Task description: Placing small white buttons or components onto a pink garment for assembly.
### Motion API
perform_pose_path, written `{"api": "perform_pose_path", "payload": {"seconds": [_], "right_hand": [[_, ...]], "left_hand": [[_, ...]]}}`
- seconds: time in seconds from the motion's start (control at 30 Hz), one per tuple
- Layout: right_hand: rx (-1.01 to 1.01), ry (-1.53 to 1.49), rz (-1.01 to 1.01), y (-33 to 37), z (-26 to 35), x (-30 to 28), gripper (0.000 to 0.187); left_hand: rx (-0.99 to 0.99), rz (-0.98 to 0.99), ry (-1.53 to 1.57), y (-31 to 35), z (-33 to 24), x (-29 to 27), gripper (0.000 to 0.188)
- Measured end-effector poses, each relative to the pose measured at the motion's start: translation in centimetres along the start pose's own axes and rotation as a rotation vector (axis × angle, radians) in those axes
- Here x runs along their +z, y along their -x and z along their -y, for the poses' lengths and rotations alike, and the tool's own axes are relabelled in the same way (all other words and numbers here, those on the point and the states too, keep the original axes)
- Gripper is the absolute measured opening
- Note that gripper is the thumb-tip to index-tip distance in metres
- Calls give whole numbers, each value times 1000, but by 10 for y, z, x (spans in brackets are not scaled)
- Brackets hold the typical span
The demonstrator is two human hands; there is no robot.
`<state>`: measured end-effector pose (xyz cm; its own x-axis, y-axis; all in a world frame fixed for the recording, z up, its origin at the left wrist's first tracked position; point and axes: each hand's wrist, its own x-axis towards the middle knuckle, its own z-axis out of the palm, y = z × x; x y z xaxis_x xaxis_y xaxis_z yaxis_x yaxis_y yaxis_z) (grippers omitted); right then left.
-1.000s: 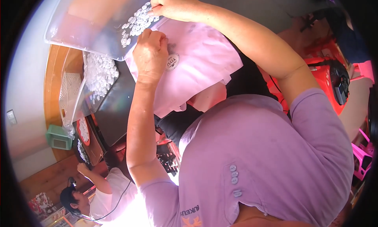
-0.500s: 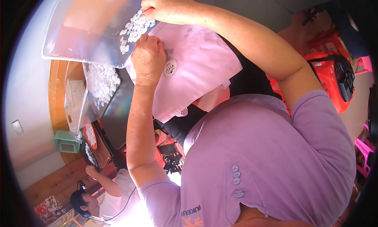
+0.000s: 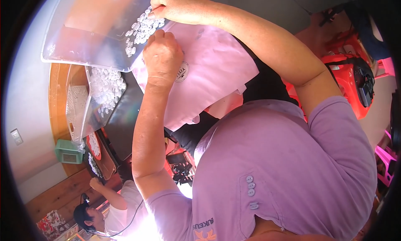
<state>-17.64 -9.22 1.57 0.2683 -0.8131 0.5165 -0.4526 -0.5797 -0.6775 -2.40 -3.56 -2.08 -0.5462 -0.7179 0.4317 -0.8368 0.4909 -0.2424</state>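
Observation:
A heap of small clear round plastic pieces (image 3: 144,30) lies in a clear plastic box (image 3: 77,59). My right hand (image 3: 179,7) is over the heap's far edge, thumb and fingers pinched together; anything between the fingertips is too small to make out. Closer to me, my left hand (image 3: 162,55) is curled beside the heap, its fingertips pressed together and mostly hidden. Under it spreads a pink cloth (image 3: 213,69) with a round printed mark, lying across my lap.
More clear pieces (image 3: 109,86) fill a second clear container at the left. A green plastic basket (image 3: 69,151) and a red tray of pieces (image 3: 94,145) stand beyond. Another person (image 3: 119,209) in a white shirt works there. Red stools (image 3: 346,80) stand at the right.
My left hand has moved slightly right and toward me, away from the heap and over the pink cloth. My right hand stays at almost the same place, still pinched.

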Motion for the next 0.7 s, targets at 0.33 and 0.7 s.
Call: {"api": "perform_pose_path", "payload": {"seconds": [0.33, 0.7], "right_hand": [[49, -19, -4, 3, 12, -8, 22], [-175, -347, 197, 7, 3, 12, 18]], "left_hand": [[-58, -11, 149, 1, 15, 5, 11], [-810, -47, 1669, -6, 39, -49, 13]]}}
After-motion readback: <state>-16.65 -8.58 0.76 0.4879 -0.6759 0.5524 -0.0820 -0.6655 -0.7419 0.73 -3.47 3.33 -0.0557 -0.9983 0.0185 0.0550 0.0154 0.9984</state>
